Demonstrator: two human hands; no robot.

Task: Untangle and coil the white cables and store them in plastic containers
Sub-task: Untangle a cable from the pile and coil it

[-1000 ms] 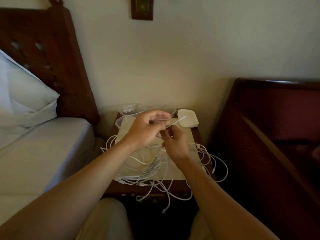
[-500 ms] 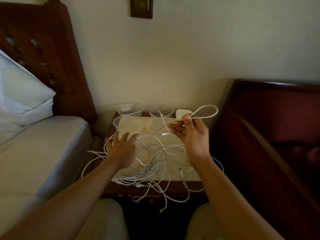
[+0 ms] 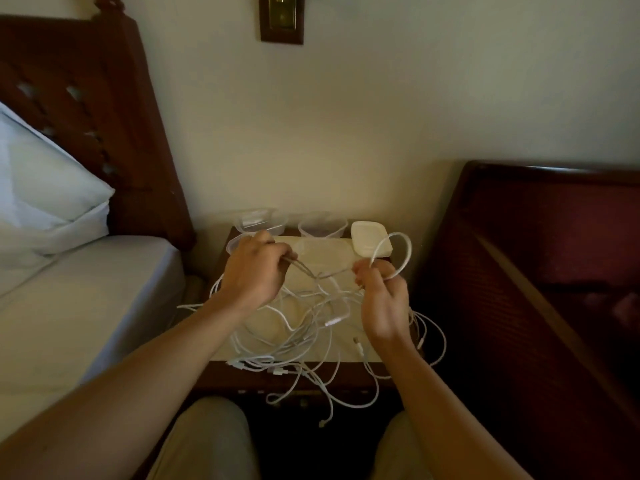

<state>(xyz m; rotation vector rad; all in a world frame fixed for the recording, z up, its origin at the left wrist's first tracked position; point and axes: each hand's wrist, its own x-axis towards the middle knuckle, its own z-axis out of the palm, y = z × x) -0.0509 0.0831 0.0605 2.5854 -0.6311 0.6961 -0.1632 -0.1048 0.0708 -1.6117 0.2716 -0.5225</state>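
Observation:
A tangle of white cables [image 3: 311, 327] lies on the small bedside table [image 3: 346, 370], with several strands hanging over its front edge. My right hand [image 3: 382, 299] pinches one white cable, which forms a loop [image 3: 403, 251] above the fingers. My left hand [image 3: 254, 271] is raised above the pile and grips a strand of the same cable, which runs slack between both hands. Clear plastic containers [image 3: 258, 220] [image 3: 322, 225] stand at the back of the table, and a white lidded one [image 3: 370, 237] at the back right.
A bed with a white pillow [image 3: 45, 188] and wooden headboard [image 3: 114, 133] is on the left. A dark red upholstered chair [image 3: 540, 271] stands close on the right. My knees [image 3: 207, 441] are just below the table's front edge.
My left hand rose off the pile and took hold of a strand. My right hand kept its looped cable and moved slightly down.

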